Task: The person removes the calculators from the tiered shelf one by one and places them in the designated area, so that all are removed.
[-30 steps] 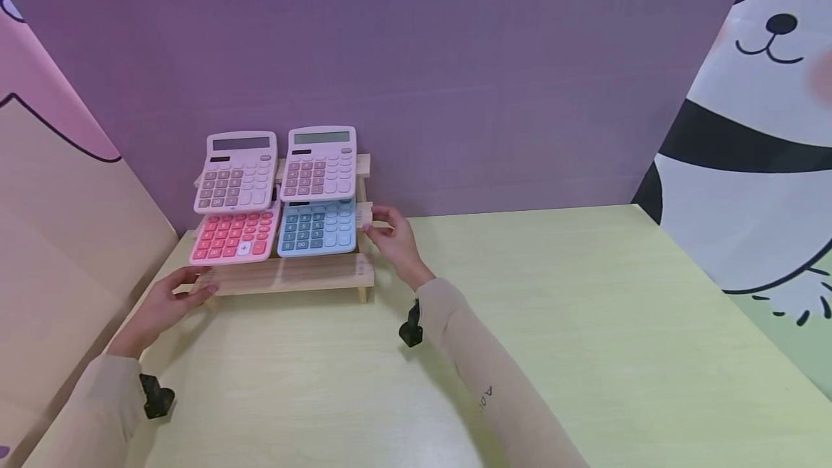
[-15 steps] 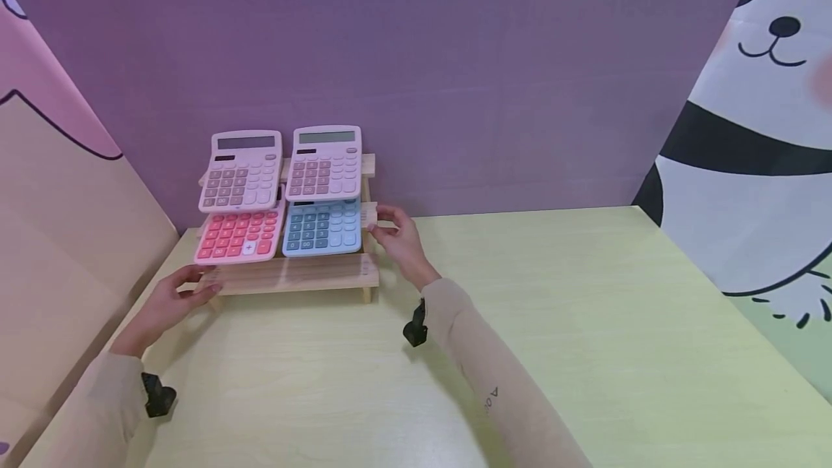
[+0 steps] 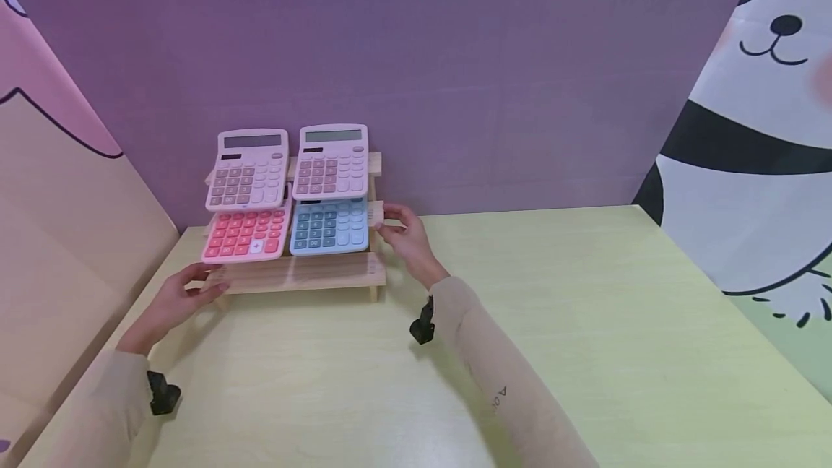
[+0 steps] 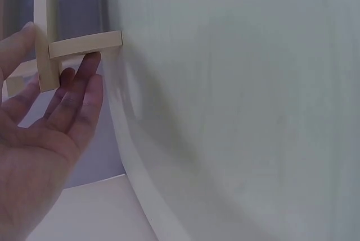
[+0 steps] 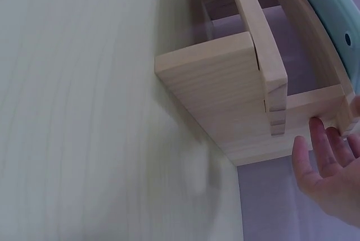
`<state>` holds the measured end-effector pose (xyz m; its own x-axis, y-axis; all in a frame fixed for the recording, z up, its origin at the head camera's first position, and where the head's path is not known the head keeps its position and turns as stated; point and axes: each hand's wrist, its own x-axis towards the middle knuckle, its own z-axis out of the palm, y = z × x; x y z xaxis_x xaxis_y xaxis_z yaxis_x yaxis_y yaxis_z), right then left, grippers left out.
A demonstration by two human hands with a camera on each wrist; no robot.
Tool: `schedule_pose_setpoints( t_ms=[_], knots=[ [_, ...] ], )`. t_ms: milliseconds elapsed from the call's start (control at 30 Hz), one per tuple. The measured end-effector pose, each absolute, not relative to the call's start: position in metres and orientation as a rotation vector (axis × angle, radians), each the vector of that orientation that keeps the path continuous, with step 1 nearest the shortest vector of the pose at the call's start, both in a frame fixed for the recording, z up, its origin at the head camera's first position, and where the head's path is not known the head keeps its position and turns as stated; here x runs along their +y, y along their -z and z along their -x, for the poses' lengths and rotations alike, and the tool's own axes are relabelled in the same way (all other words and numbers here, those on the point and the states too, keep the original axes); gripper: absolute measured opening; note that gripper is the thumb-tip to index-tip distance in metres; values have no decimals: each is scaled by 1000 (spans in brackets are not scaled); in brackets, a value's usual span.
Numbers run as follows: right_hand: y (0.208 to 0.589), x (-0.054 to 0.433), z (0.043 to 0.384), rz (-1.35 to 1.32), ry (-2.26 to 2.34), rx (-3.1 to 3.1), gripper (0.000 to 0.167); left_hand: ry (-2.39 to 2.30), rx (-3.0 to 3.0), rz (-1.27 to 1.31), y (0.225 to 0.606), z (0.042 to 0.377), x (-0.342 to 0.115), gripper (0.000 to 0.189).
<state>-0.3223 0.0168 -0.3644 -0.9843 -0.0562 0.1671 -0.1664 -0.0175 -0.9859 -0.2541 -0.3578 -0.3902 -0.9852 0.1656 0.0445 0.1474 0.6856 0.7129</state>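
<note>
A tiered wooden display rack (image 3: 299,273) stands at the back left of the table. Two pale pink calculators (image 3: 250,175) (image 3: 333,165) lean on its top tier. Below them sit a bright pink calculator (image 3: 243,237) and a blue calculator (image 3: 328,230). My left hand (image 3: 172,302) grips the left end of the lowest shelf, thumb in front; in the left wrist view its fingers (image 4: 93,89) reach behind the wood. At the other side, my right hand (image 3: 409,244) holds the end of the middle shelf, and in the right wrist view its fingers (image 5: 320,145) touch the side frame.
The pale wooden table (image 3: 552,309) extends to the right. A purple backdrop (image 3: 487,78) rises directly behind the rack, and a cartoon-printed panel (image 3: 65,237) borders the left side. A panda-printed panel (image 3: 754,215) stands at the right.
The rack with its calculators has shifted slightly to the right in the head view, and both hands have moved along with it, keeping their hold. The background has barely shifted.
</note>
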Motion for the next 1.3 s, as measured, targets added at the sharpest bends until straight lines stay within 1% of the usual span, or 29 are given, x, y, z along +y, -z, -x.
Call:
schedule_pose_setpoints(
  t_ms=[333, 500, 700, 1300],
  knots=[
    [363, 15, 325, -216, -2207, -2171, 43, -1211, 2865, -277, 389, 258, -361, 65],
    [360, 14, 324, -211, -2200, -2181, 43, -1217, 2871, -277, 389, 259, -363, 63],
    [359, 14, 322, -215, -2202, -2186, 42, -1240, 2843, -274, 388, 260, -364, 65],
    [360, 18, 322, -204, -2166, -2232, 45, -1271, 2793, -295, 390, 260, -366, 63]
  ],
)
